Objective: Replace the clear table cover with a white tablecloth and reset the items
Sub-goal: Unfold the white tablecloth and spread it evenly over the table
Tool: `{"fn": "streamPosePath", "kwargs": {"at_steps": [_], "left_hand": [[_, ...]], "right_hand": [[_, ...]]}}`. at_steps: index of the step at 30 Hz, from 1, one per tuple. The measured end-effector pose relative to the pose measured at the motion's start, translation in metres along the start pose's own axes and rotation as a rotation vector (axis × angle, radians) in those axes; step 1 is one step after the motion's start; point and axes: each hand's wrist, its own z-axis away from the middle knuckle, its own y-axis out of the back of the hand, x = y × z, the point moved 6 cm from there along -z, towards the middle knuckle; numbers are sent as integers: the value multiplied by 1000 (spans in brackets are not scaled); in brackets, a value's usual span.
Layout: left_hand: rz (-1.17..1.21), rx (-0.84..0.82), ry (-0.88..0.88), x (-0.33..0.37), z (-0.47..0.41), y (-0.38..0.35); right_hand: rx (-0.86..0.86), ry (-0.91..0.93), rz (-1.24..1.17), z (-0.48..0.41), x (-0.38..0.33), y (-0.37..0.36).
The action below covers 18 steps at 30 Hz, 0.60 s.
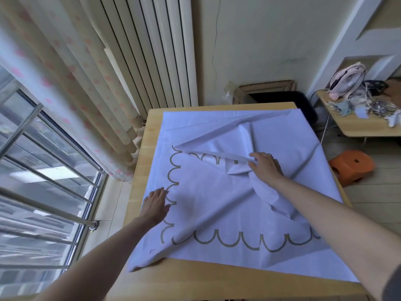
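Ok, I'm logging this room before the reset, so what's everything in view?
tablecloth: one, white with olive scalloped border, half unfolded on the table
table: one, light wood, centre
stool: one, orange, floor at right
fan: one, pink, on side table
side table: one, light wood, far right
curtain: one, pale with pink spots, left
radiator: one, white, back wall
left hand: flat on the tablecloth's left edge
right hand: pinches a fold near the middle

A home room: curtains (71,88), radiator (152,51), wooden table (195,281), plastic stool (352,165).
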Motion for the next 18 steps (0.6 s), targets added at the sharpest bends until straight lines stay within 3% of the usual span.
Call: {"fn": "streamPosePath", "kwargs": {"at_steps": [9, 18], "left_hand": [[-19, 87, -57, 2, -82, 69], [-73, 24, 30, 14, -150, 76]], "right_hand": [[-92, 97, 101, -37, -54, -20], [-211, 175, 297, -77, -46, -57]]}}
